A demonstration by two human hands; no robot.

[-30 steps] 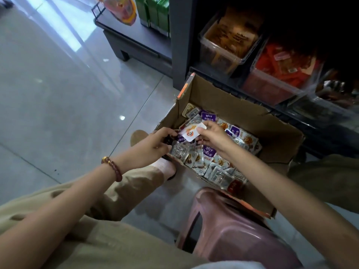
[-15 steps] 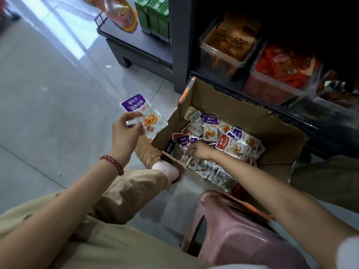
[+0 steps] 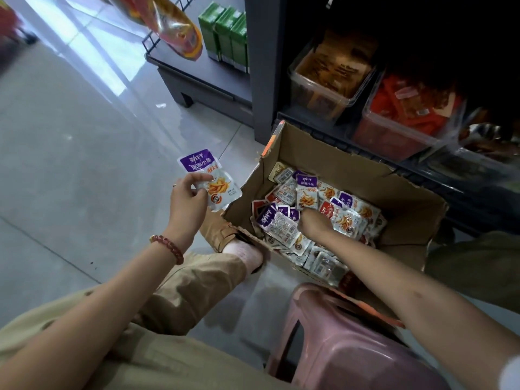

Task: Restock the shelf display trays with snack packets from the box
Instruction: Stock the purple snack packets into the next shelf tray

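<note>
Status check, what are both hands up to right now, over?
Left hand pinches purple-and-silver foil snack packet beside brown cardboard box. Right hand down among the box's packets, grip hidden. Pink plastic stool close, not blocking.

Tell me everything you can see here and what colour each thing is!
cardboard box: one, brown, on the floor in front of the shelf
snack packets: many, purple, red and silver, piled in the box
held packet: one, purple and silver, left of the box
clear trays: at least two, one with brown packs, one with red, on the dark shelf
cartons: three, green, on the low grey stand
stool: one, pink, near the box
bracelet: one, red beads, on the left wrist
left hand: pinches the held packet
right hand: down among the packets in the box, grip hidden
</note>
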